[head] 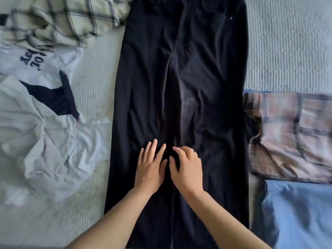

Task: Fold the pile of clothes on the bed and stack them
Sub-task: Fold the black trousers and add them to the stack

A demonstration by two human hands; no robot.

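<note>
A pale ribbed bedspread (287, 51) covers the bed and fills the whole view. Down its middle lies a pair of black trousers (179, 87), spread flat and lengthwise, waistband at the far edge and both legs running toward the near edge side by side, the fabric lightly creased around the knees. On the left sits the unfolded heap: a crumpled white shirt (50, 141) nearest, a white and navy printed top (36, 63) partly under it, and a cream plaid shirt (68, 20) bunched at the far left, one corner of it touching the trousers' hip. On the right, just beside the trouser leg, lies a folded pink-and-grey plaid garment (294, 135), and nearer still a blue garment (301, 212), which the plaid one seems to overlap at its far edge. Both bare forearms reach in from the near edge over the trouser legs. The left hand (150, 169) rests palm down on the left leg, fingers straight and slightly spread. The right hand (188, 169) rests just beside it near the inner seam, its fingers bent at the knuckles with the tips pressing on the cloth; whether they pinch any fabric cannot be told.
</note>
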